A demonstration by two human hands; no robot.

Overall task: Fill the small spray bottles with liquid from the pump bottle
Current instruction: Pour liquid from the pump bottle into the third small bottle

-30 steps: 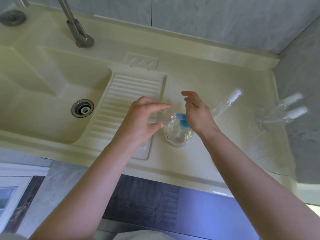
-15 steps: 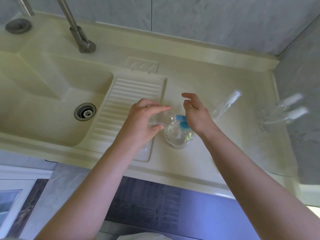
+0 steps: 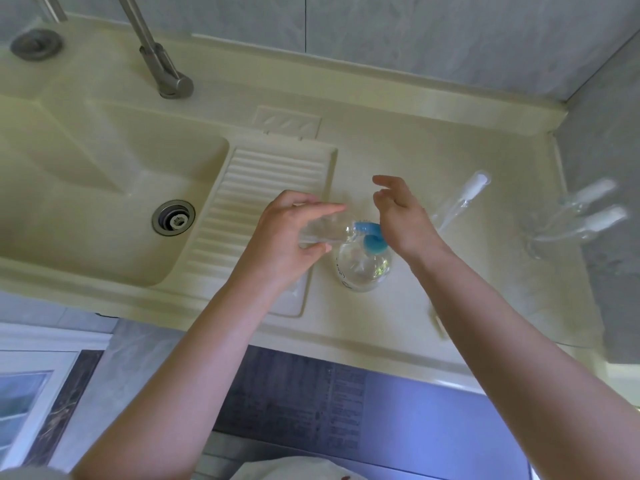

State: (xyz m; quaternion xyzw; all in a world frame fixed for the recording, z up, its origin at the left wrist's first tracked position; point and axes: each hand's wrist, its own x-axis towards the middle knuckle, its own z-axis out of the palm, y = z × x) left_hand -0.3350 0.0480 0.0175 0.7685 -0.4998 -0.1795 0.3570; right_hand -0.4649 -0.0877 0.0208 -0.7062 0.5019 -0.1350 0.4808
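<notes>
A clear pump bottle (image 3: 362, 268) with a blue pump head (image 3: 372, 237) stands on the cream counter (image 3: 398, 161). My left hand (image 3: 287, 244) grips a small clear spray bottle (image 3: 325, 230), held sideways with its mouth at the blue nozzle. My right hand (image 3: 401, 220) rests with its palm on the pump head, fingers loosely bent and raised above the counter. A capped small spray bottle (image 3: 460, 199) stands just right of my right hand. Two more small spray bottles (image 3: 585, 216) with white caps stand at the far right, blurred.
A sink basin (image 3: 104, 188) with a drain (image 3: 173, 218) and a ribbed washboard (image 3: 263, 202) lies to the left. A metal tap (image 3: 156, 53) rises at the back. Grey wall tiles (image 3: 415, 36) close the back and right.
Both hands keep their grip and place at the pump bottle. The camera view has shifted slightly; the right hand's fingers have lifted a little.
</notes>
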